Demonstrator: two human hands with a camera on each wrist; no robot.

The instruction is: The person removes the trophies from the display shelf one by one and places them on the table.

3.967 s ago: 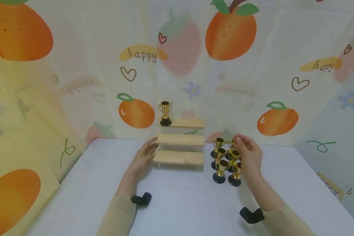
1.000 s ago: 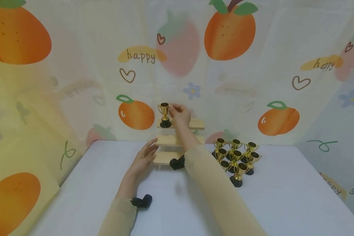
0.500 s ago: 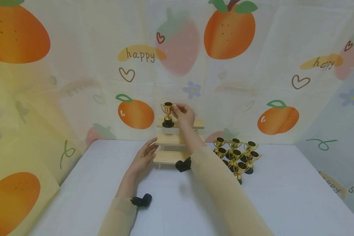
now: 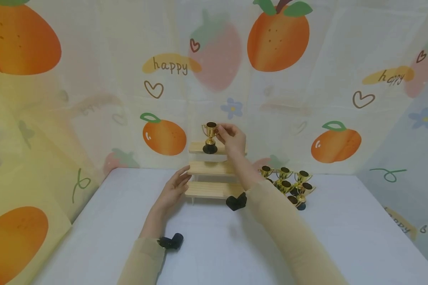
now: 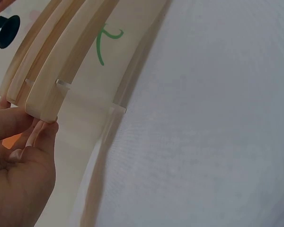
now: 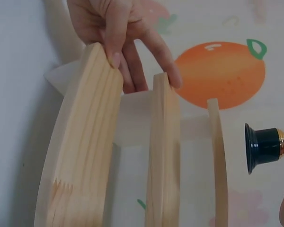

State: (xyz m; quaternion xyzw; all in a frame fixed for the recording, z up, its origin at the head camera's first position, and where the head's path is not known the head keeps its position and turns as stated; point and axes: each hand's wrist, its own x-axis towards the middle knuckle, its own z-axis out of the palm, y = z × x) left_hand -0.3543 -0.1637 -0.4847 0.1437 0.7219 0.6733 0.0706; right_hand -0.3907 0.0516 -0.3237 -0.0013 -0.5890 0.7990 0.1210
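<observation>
My right hand (image 4: pixel 234 140) pinches a small gold trophy (image 4: pixel 210 134) by one handle, upright at the top board of a three-step wooden display stand (image 4: pixel 214 190). From the right wrist view, the trophy's black base (image 6: pixel 267 144) hangs apart from the top board (image 6: pixel 219 161). My left hand (image 4: pixel 171 190) steadies the stand at its left side. Its thumb sits on the end of the lowest board (image 6: pixel 80 142), one finger reaches the middle board (image 6: pixel 165 151), and other fingers pass behind. In the left wrist view that hand (image 5: pixel 23 161) grips the board ends.
Several more gold trophies (image 4: pixel 303 177) stand grouped on the white table (image 4: pixel 199 253), right of the stand and partly hidden by my right sleeve (image 4: pixel 281 221). Behind the stand hangs a fruit-patterned cloth (image 4: pixel 281 91). Black wrist cameras sit at both cuffs.
From over the grouped trophies, my right hand came to the trophy on the top board's left end, took its handle and has shifted it rightward. My left hand stays at the stand.
</observation>
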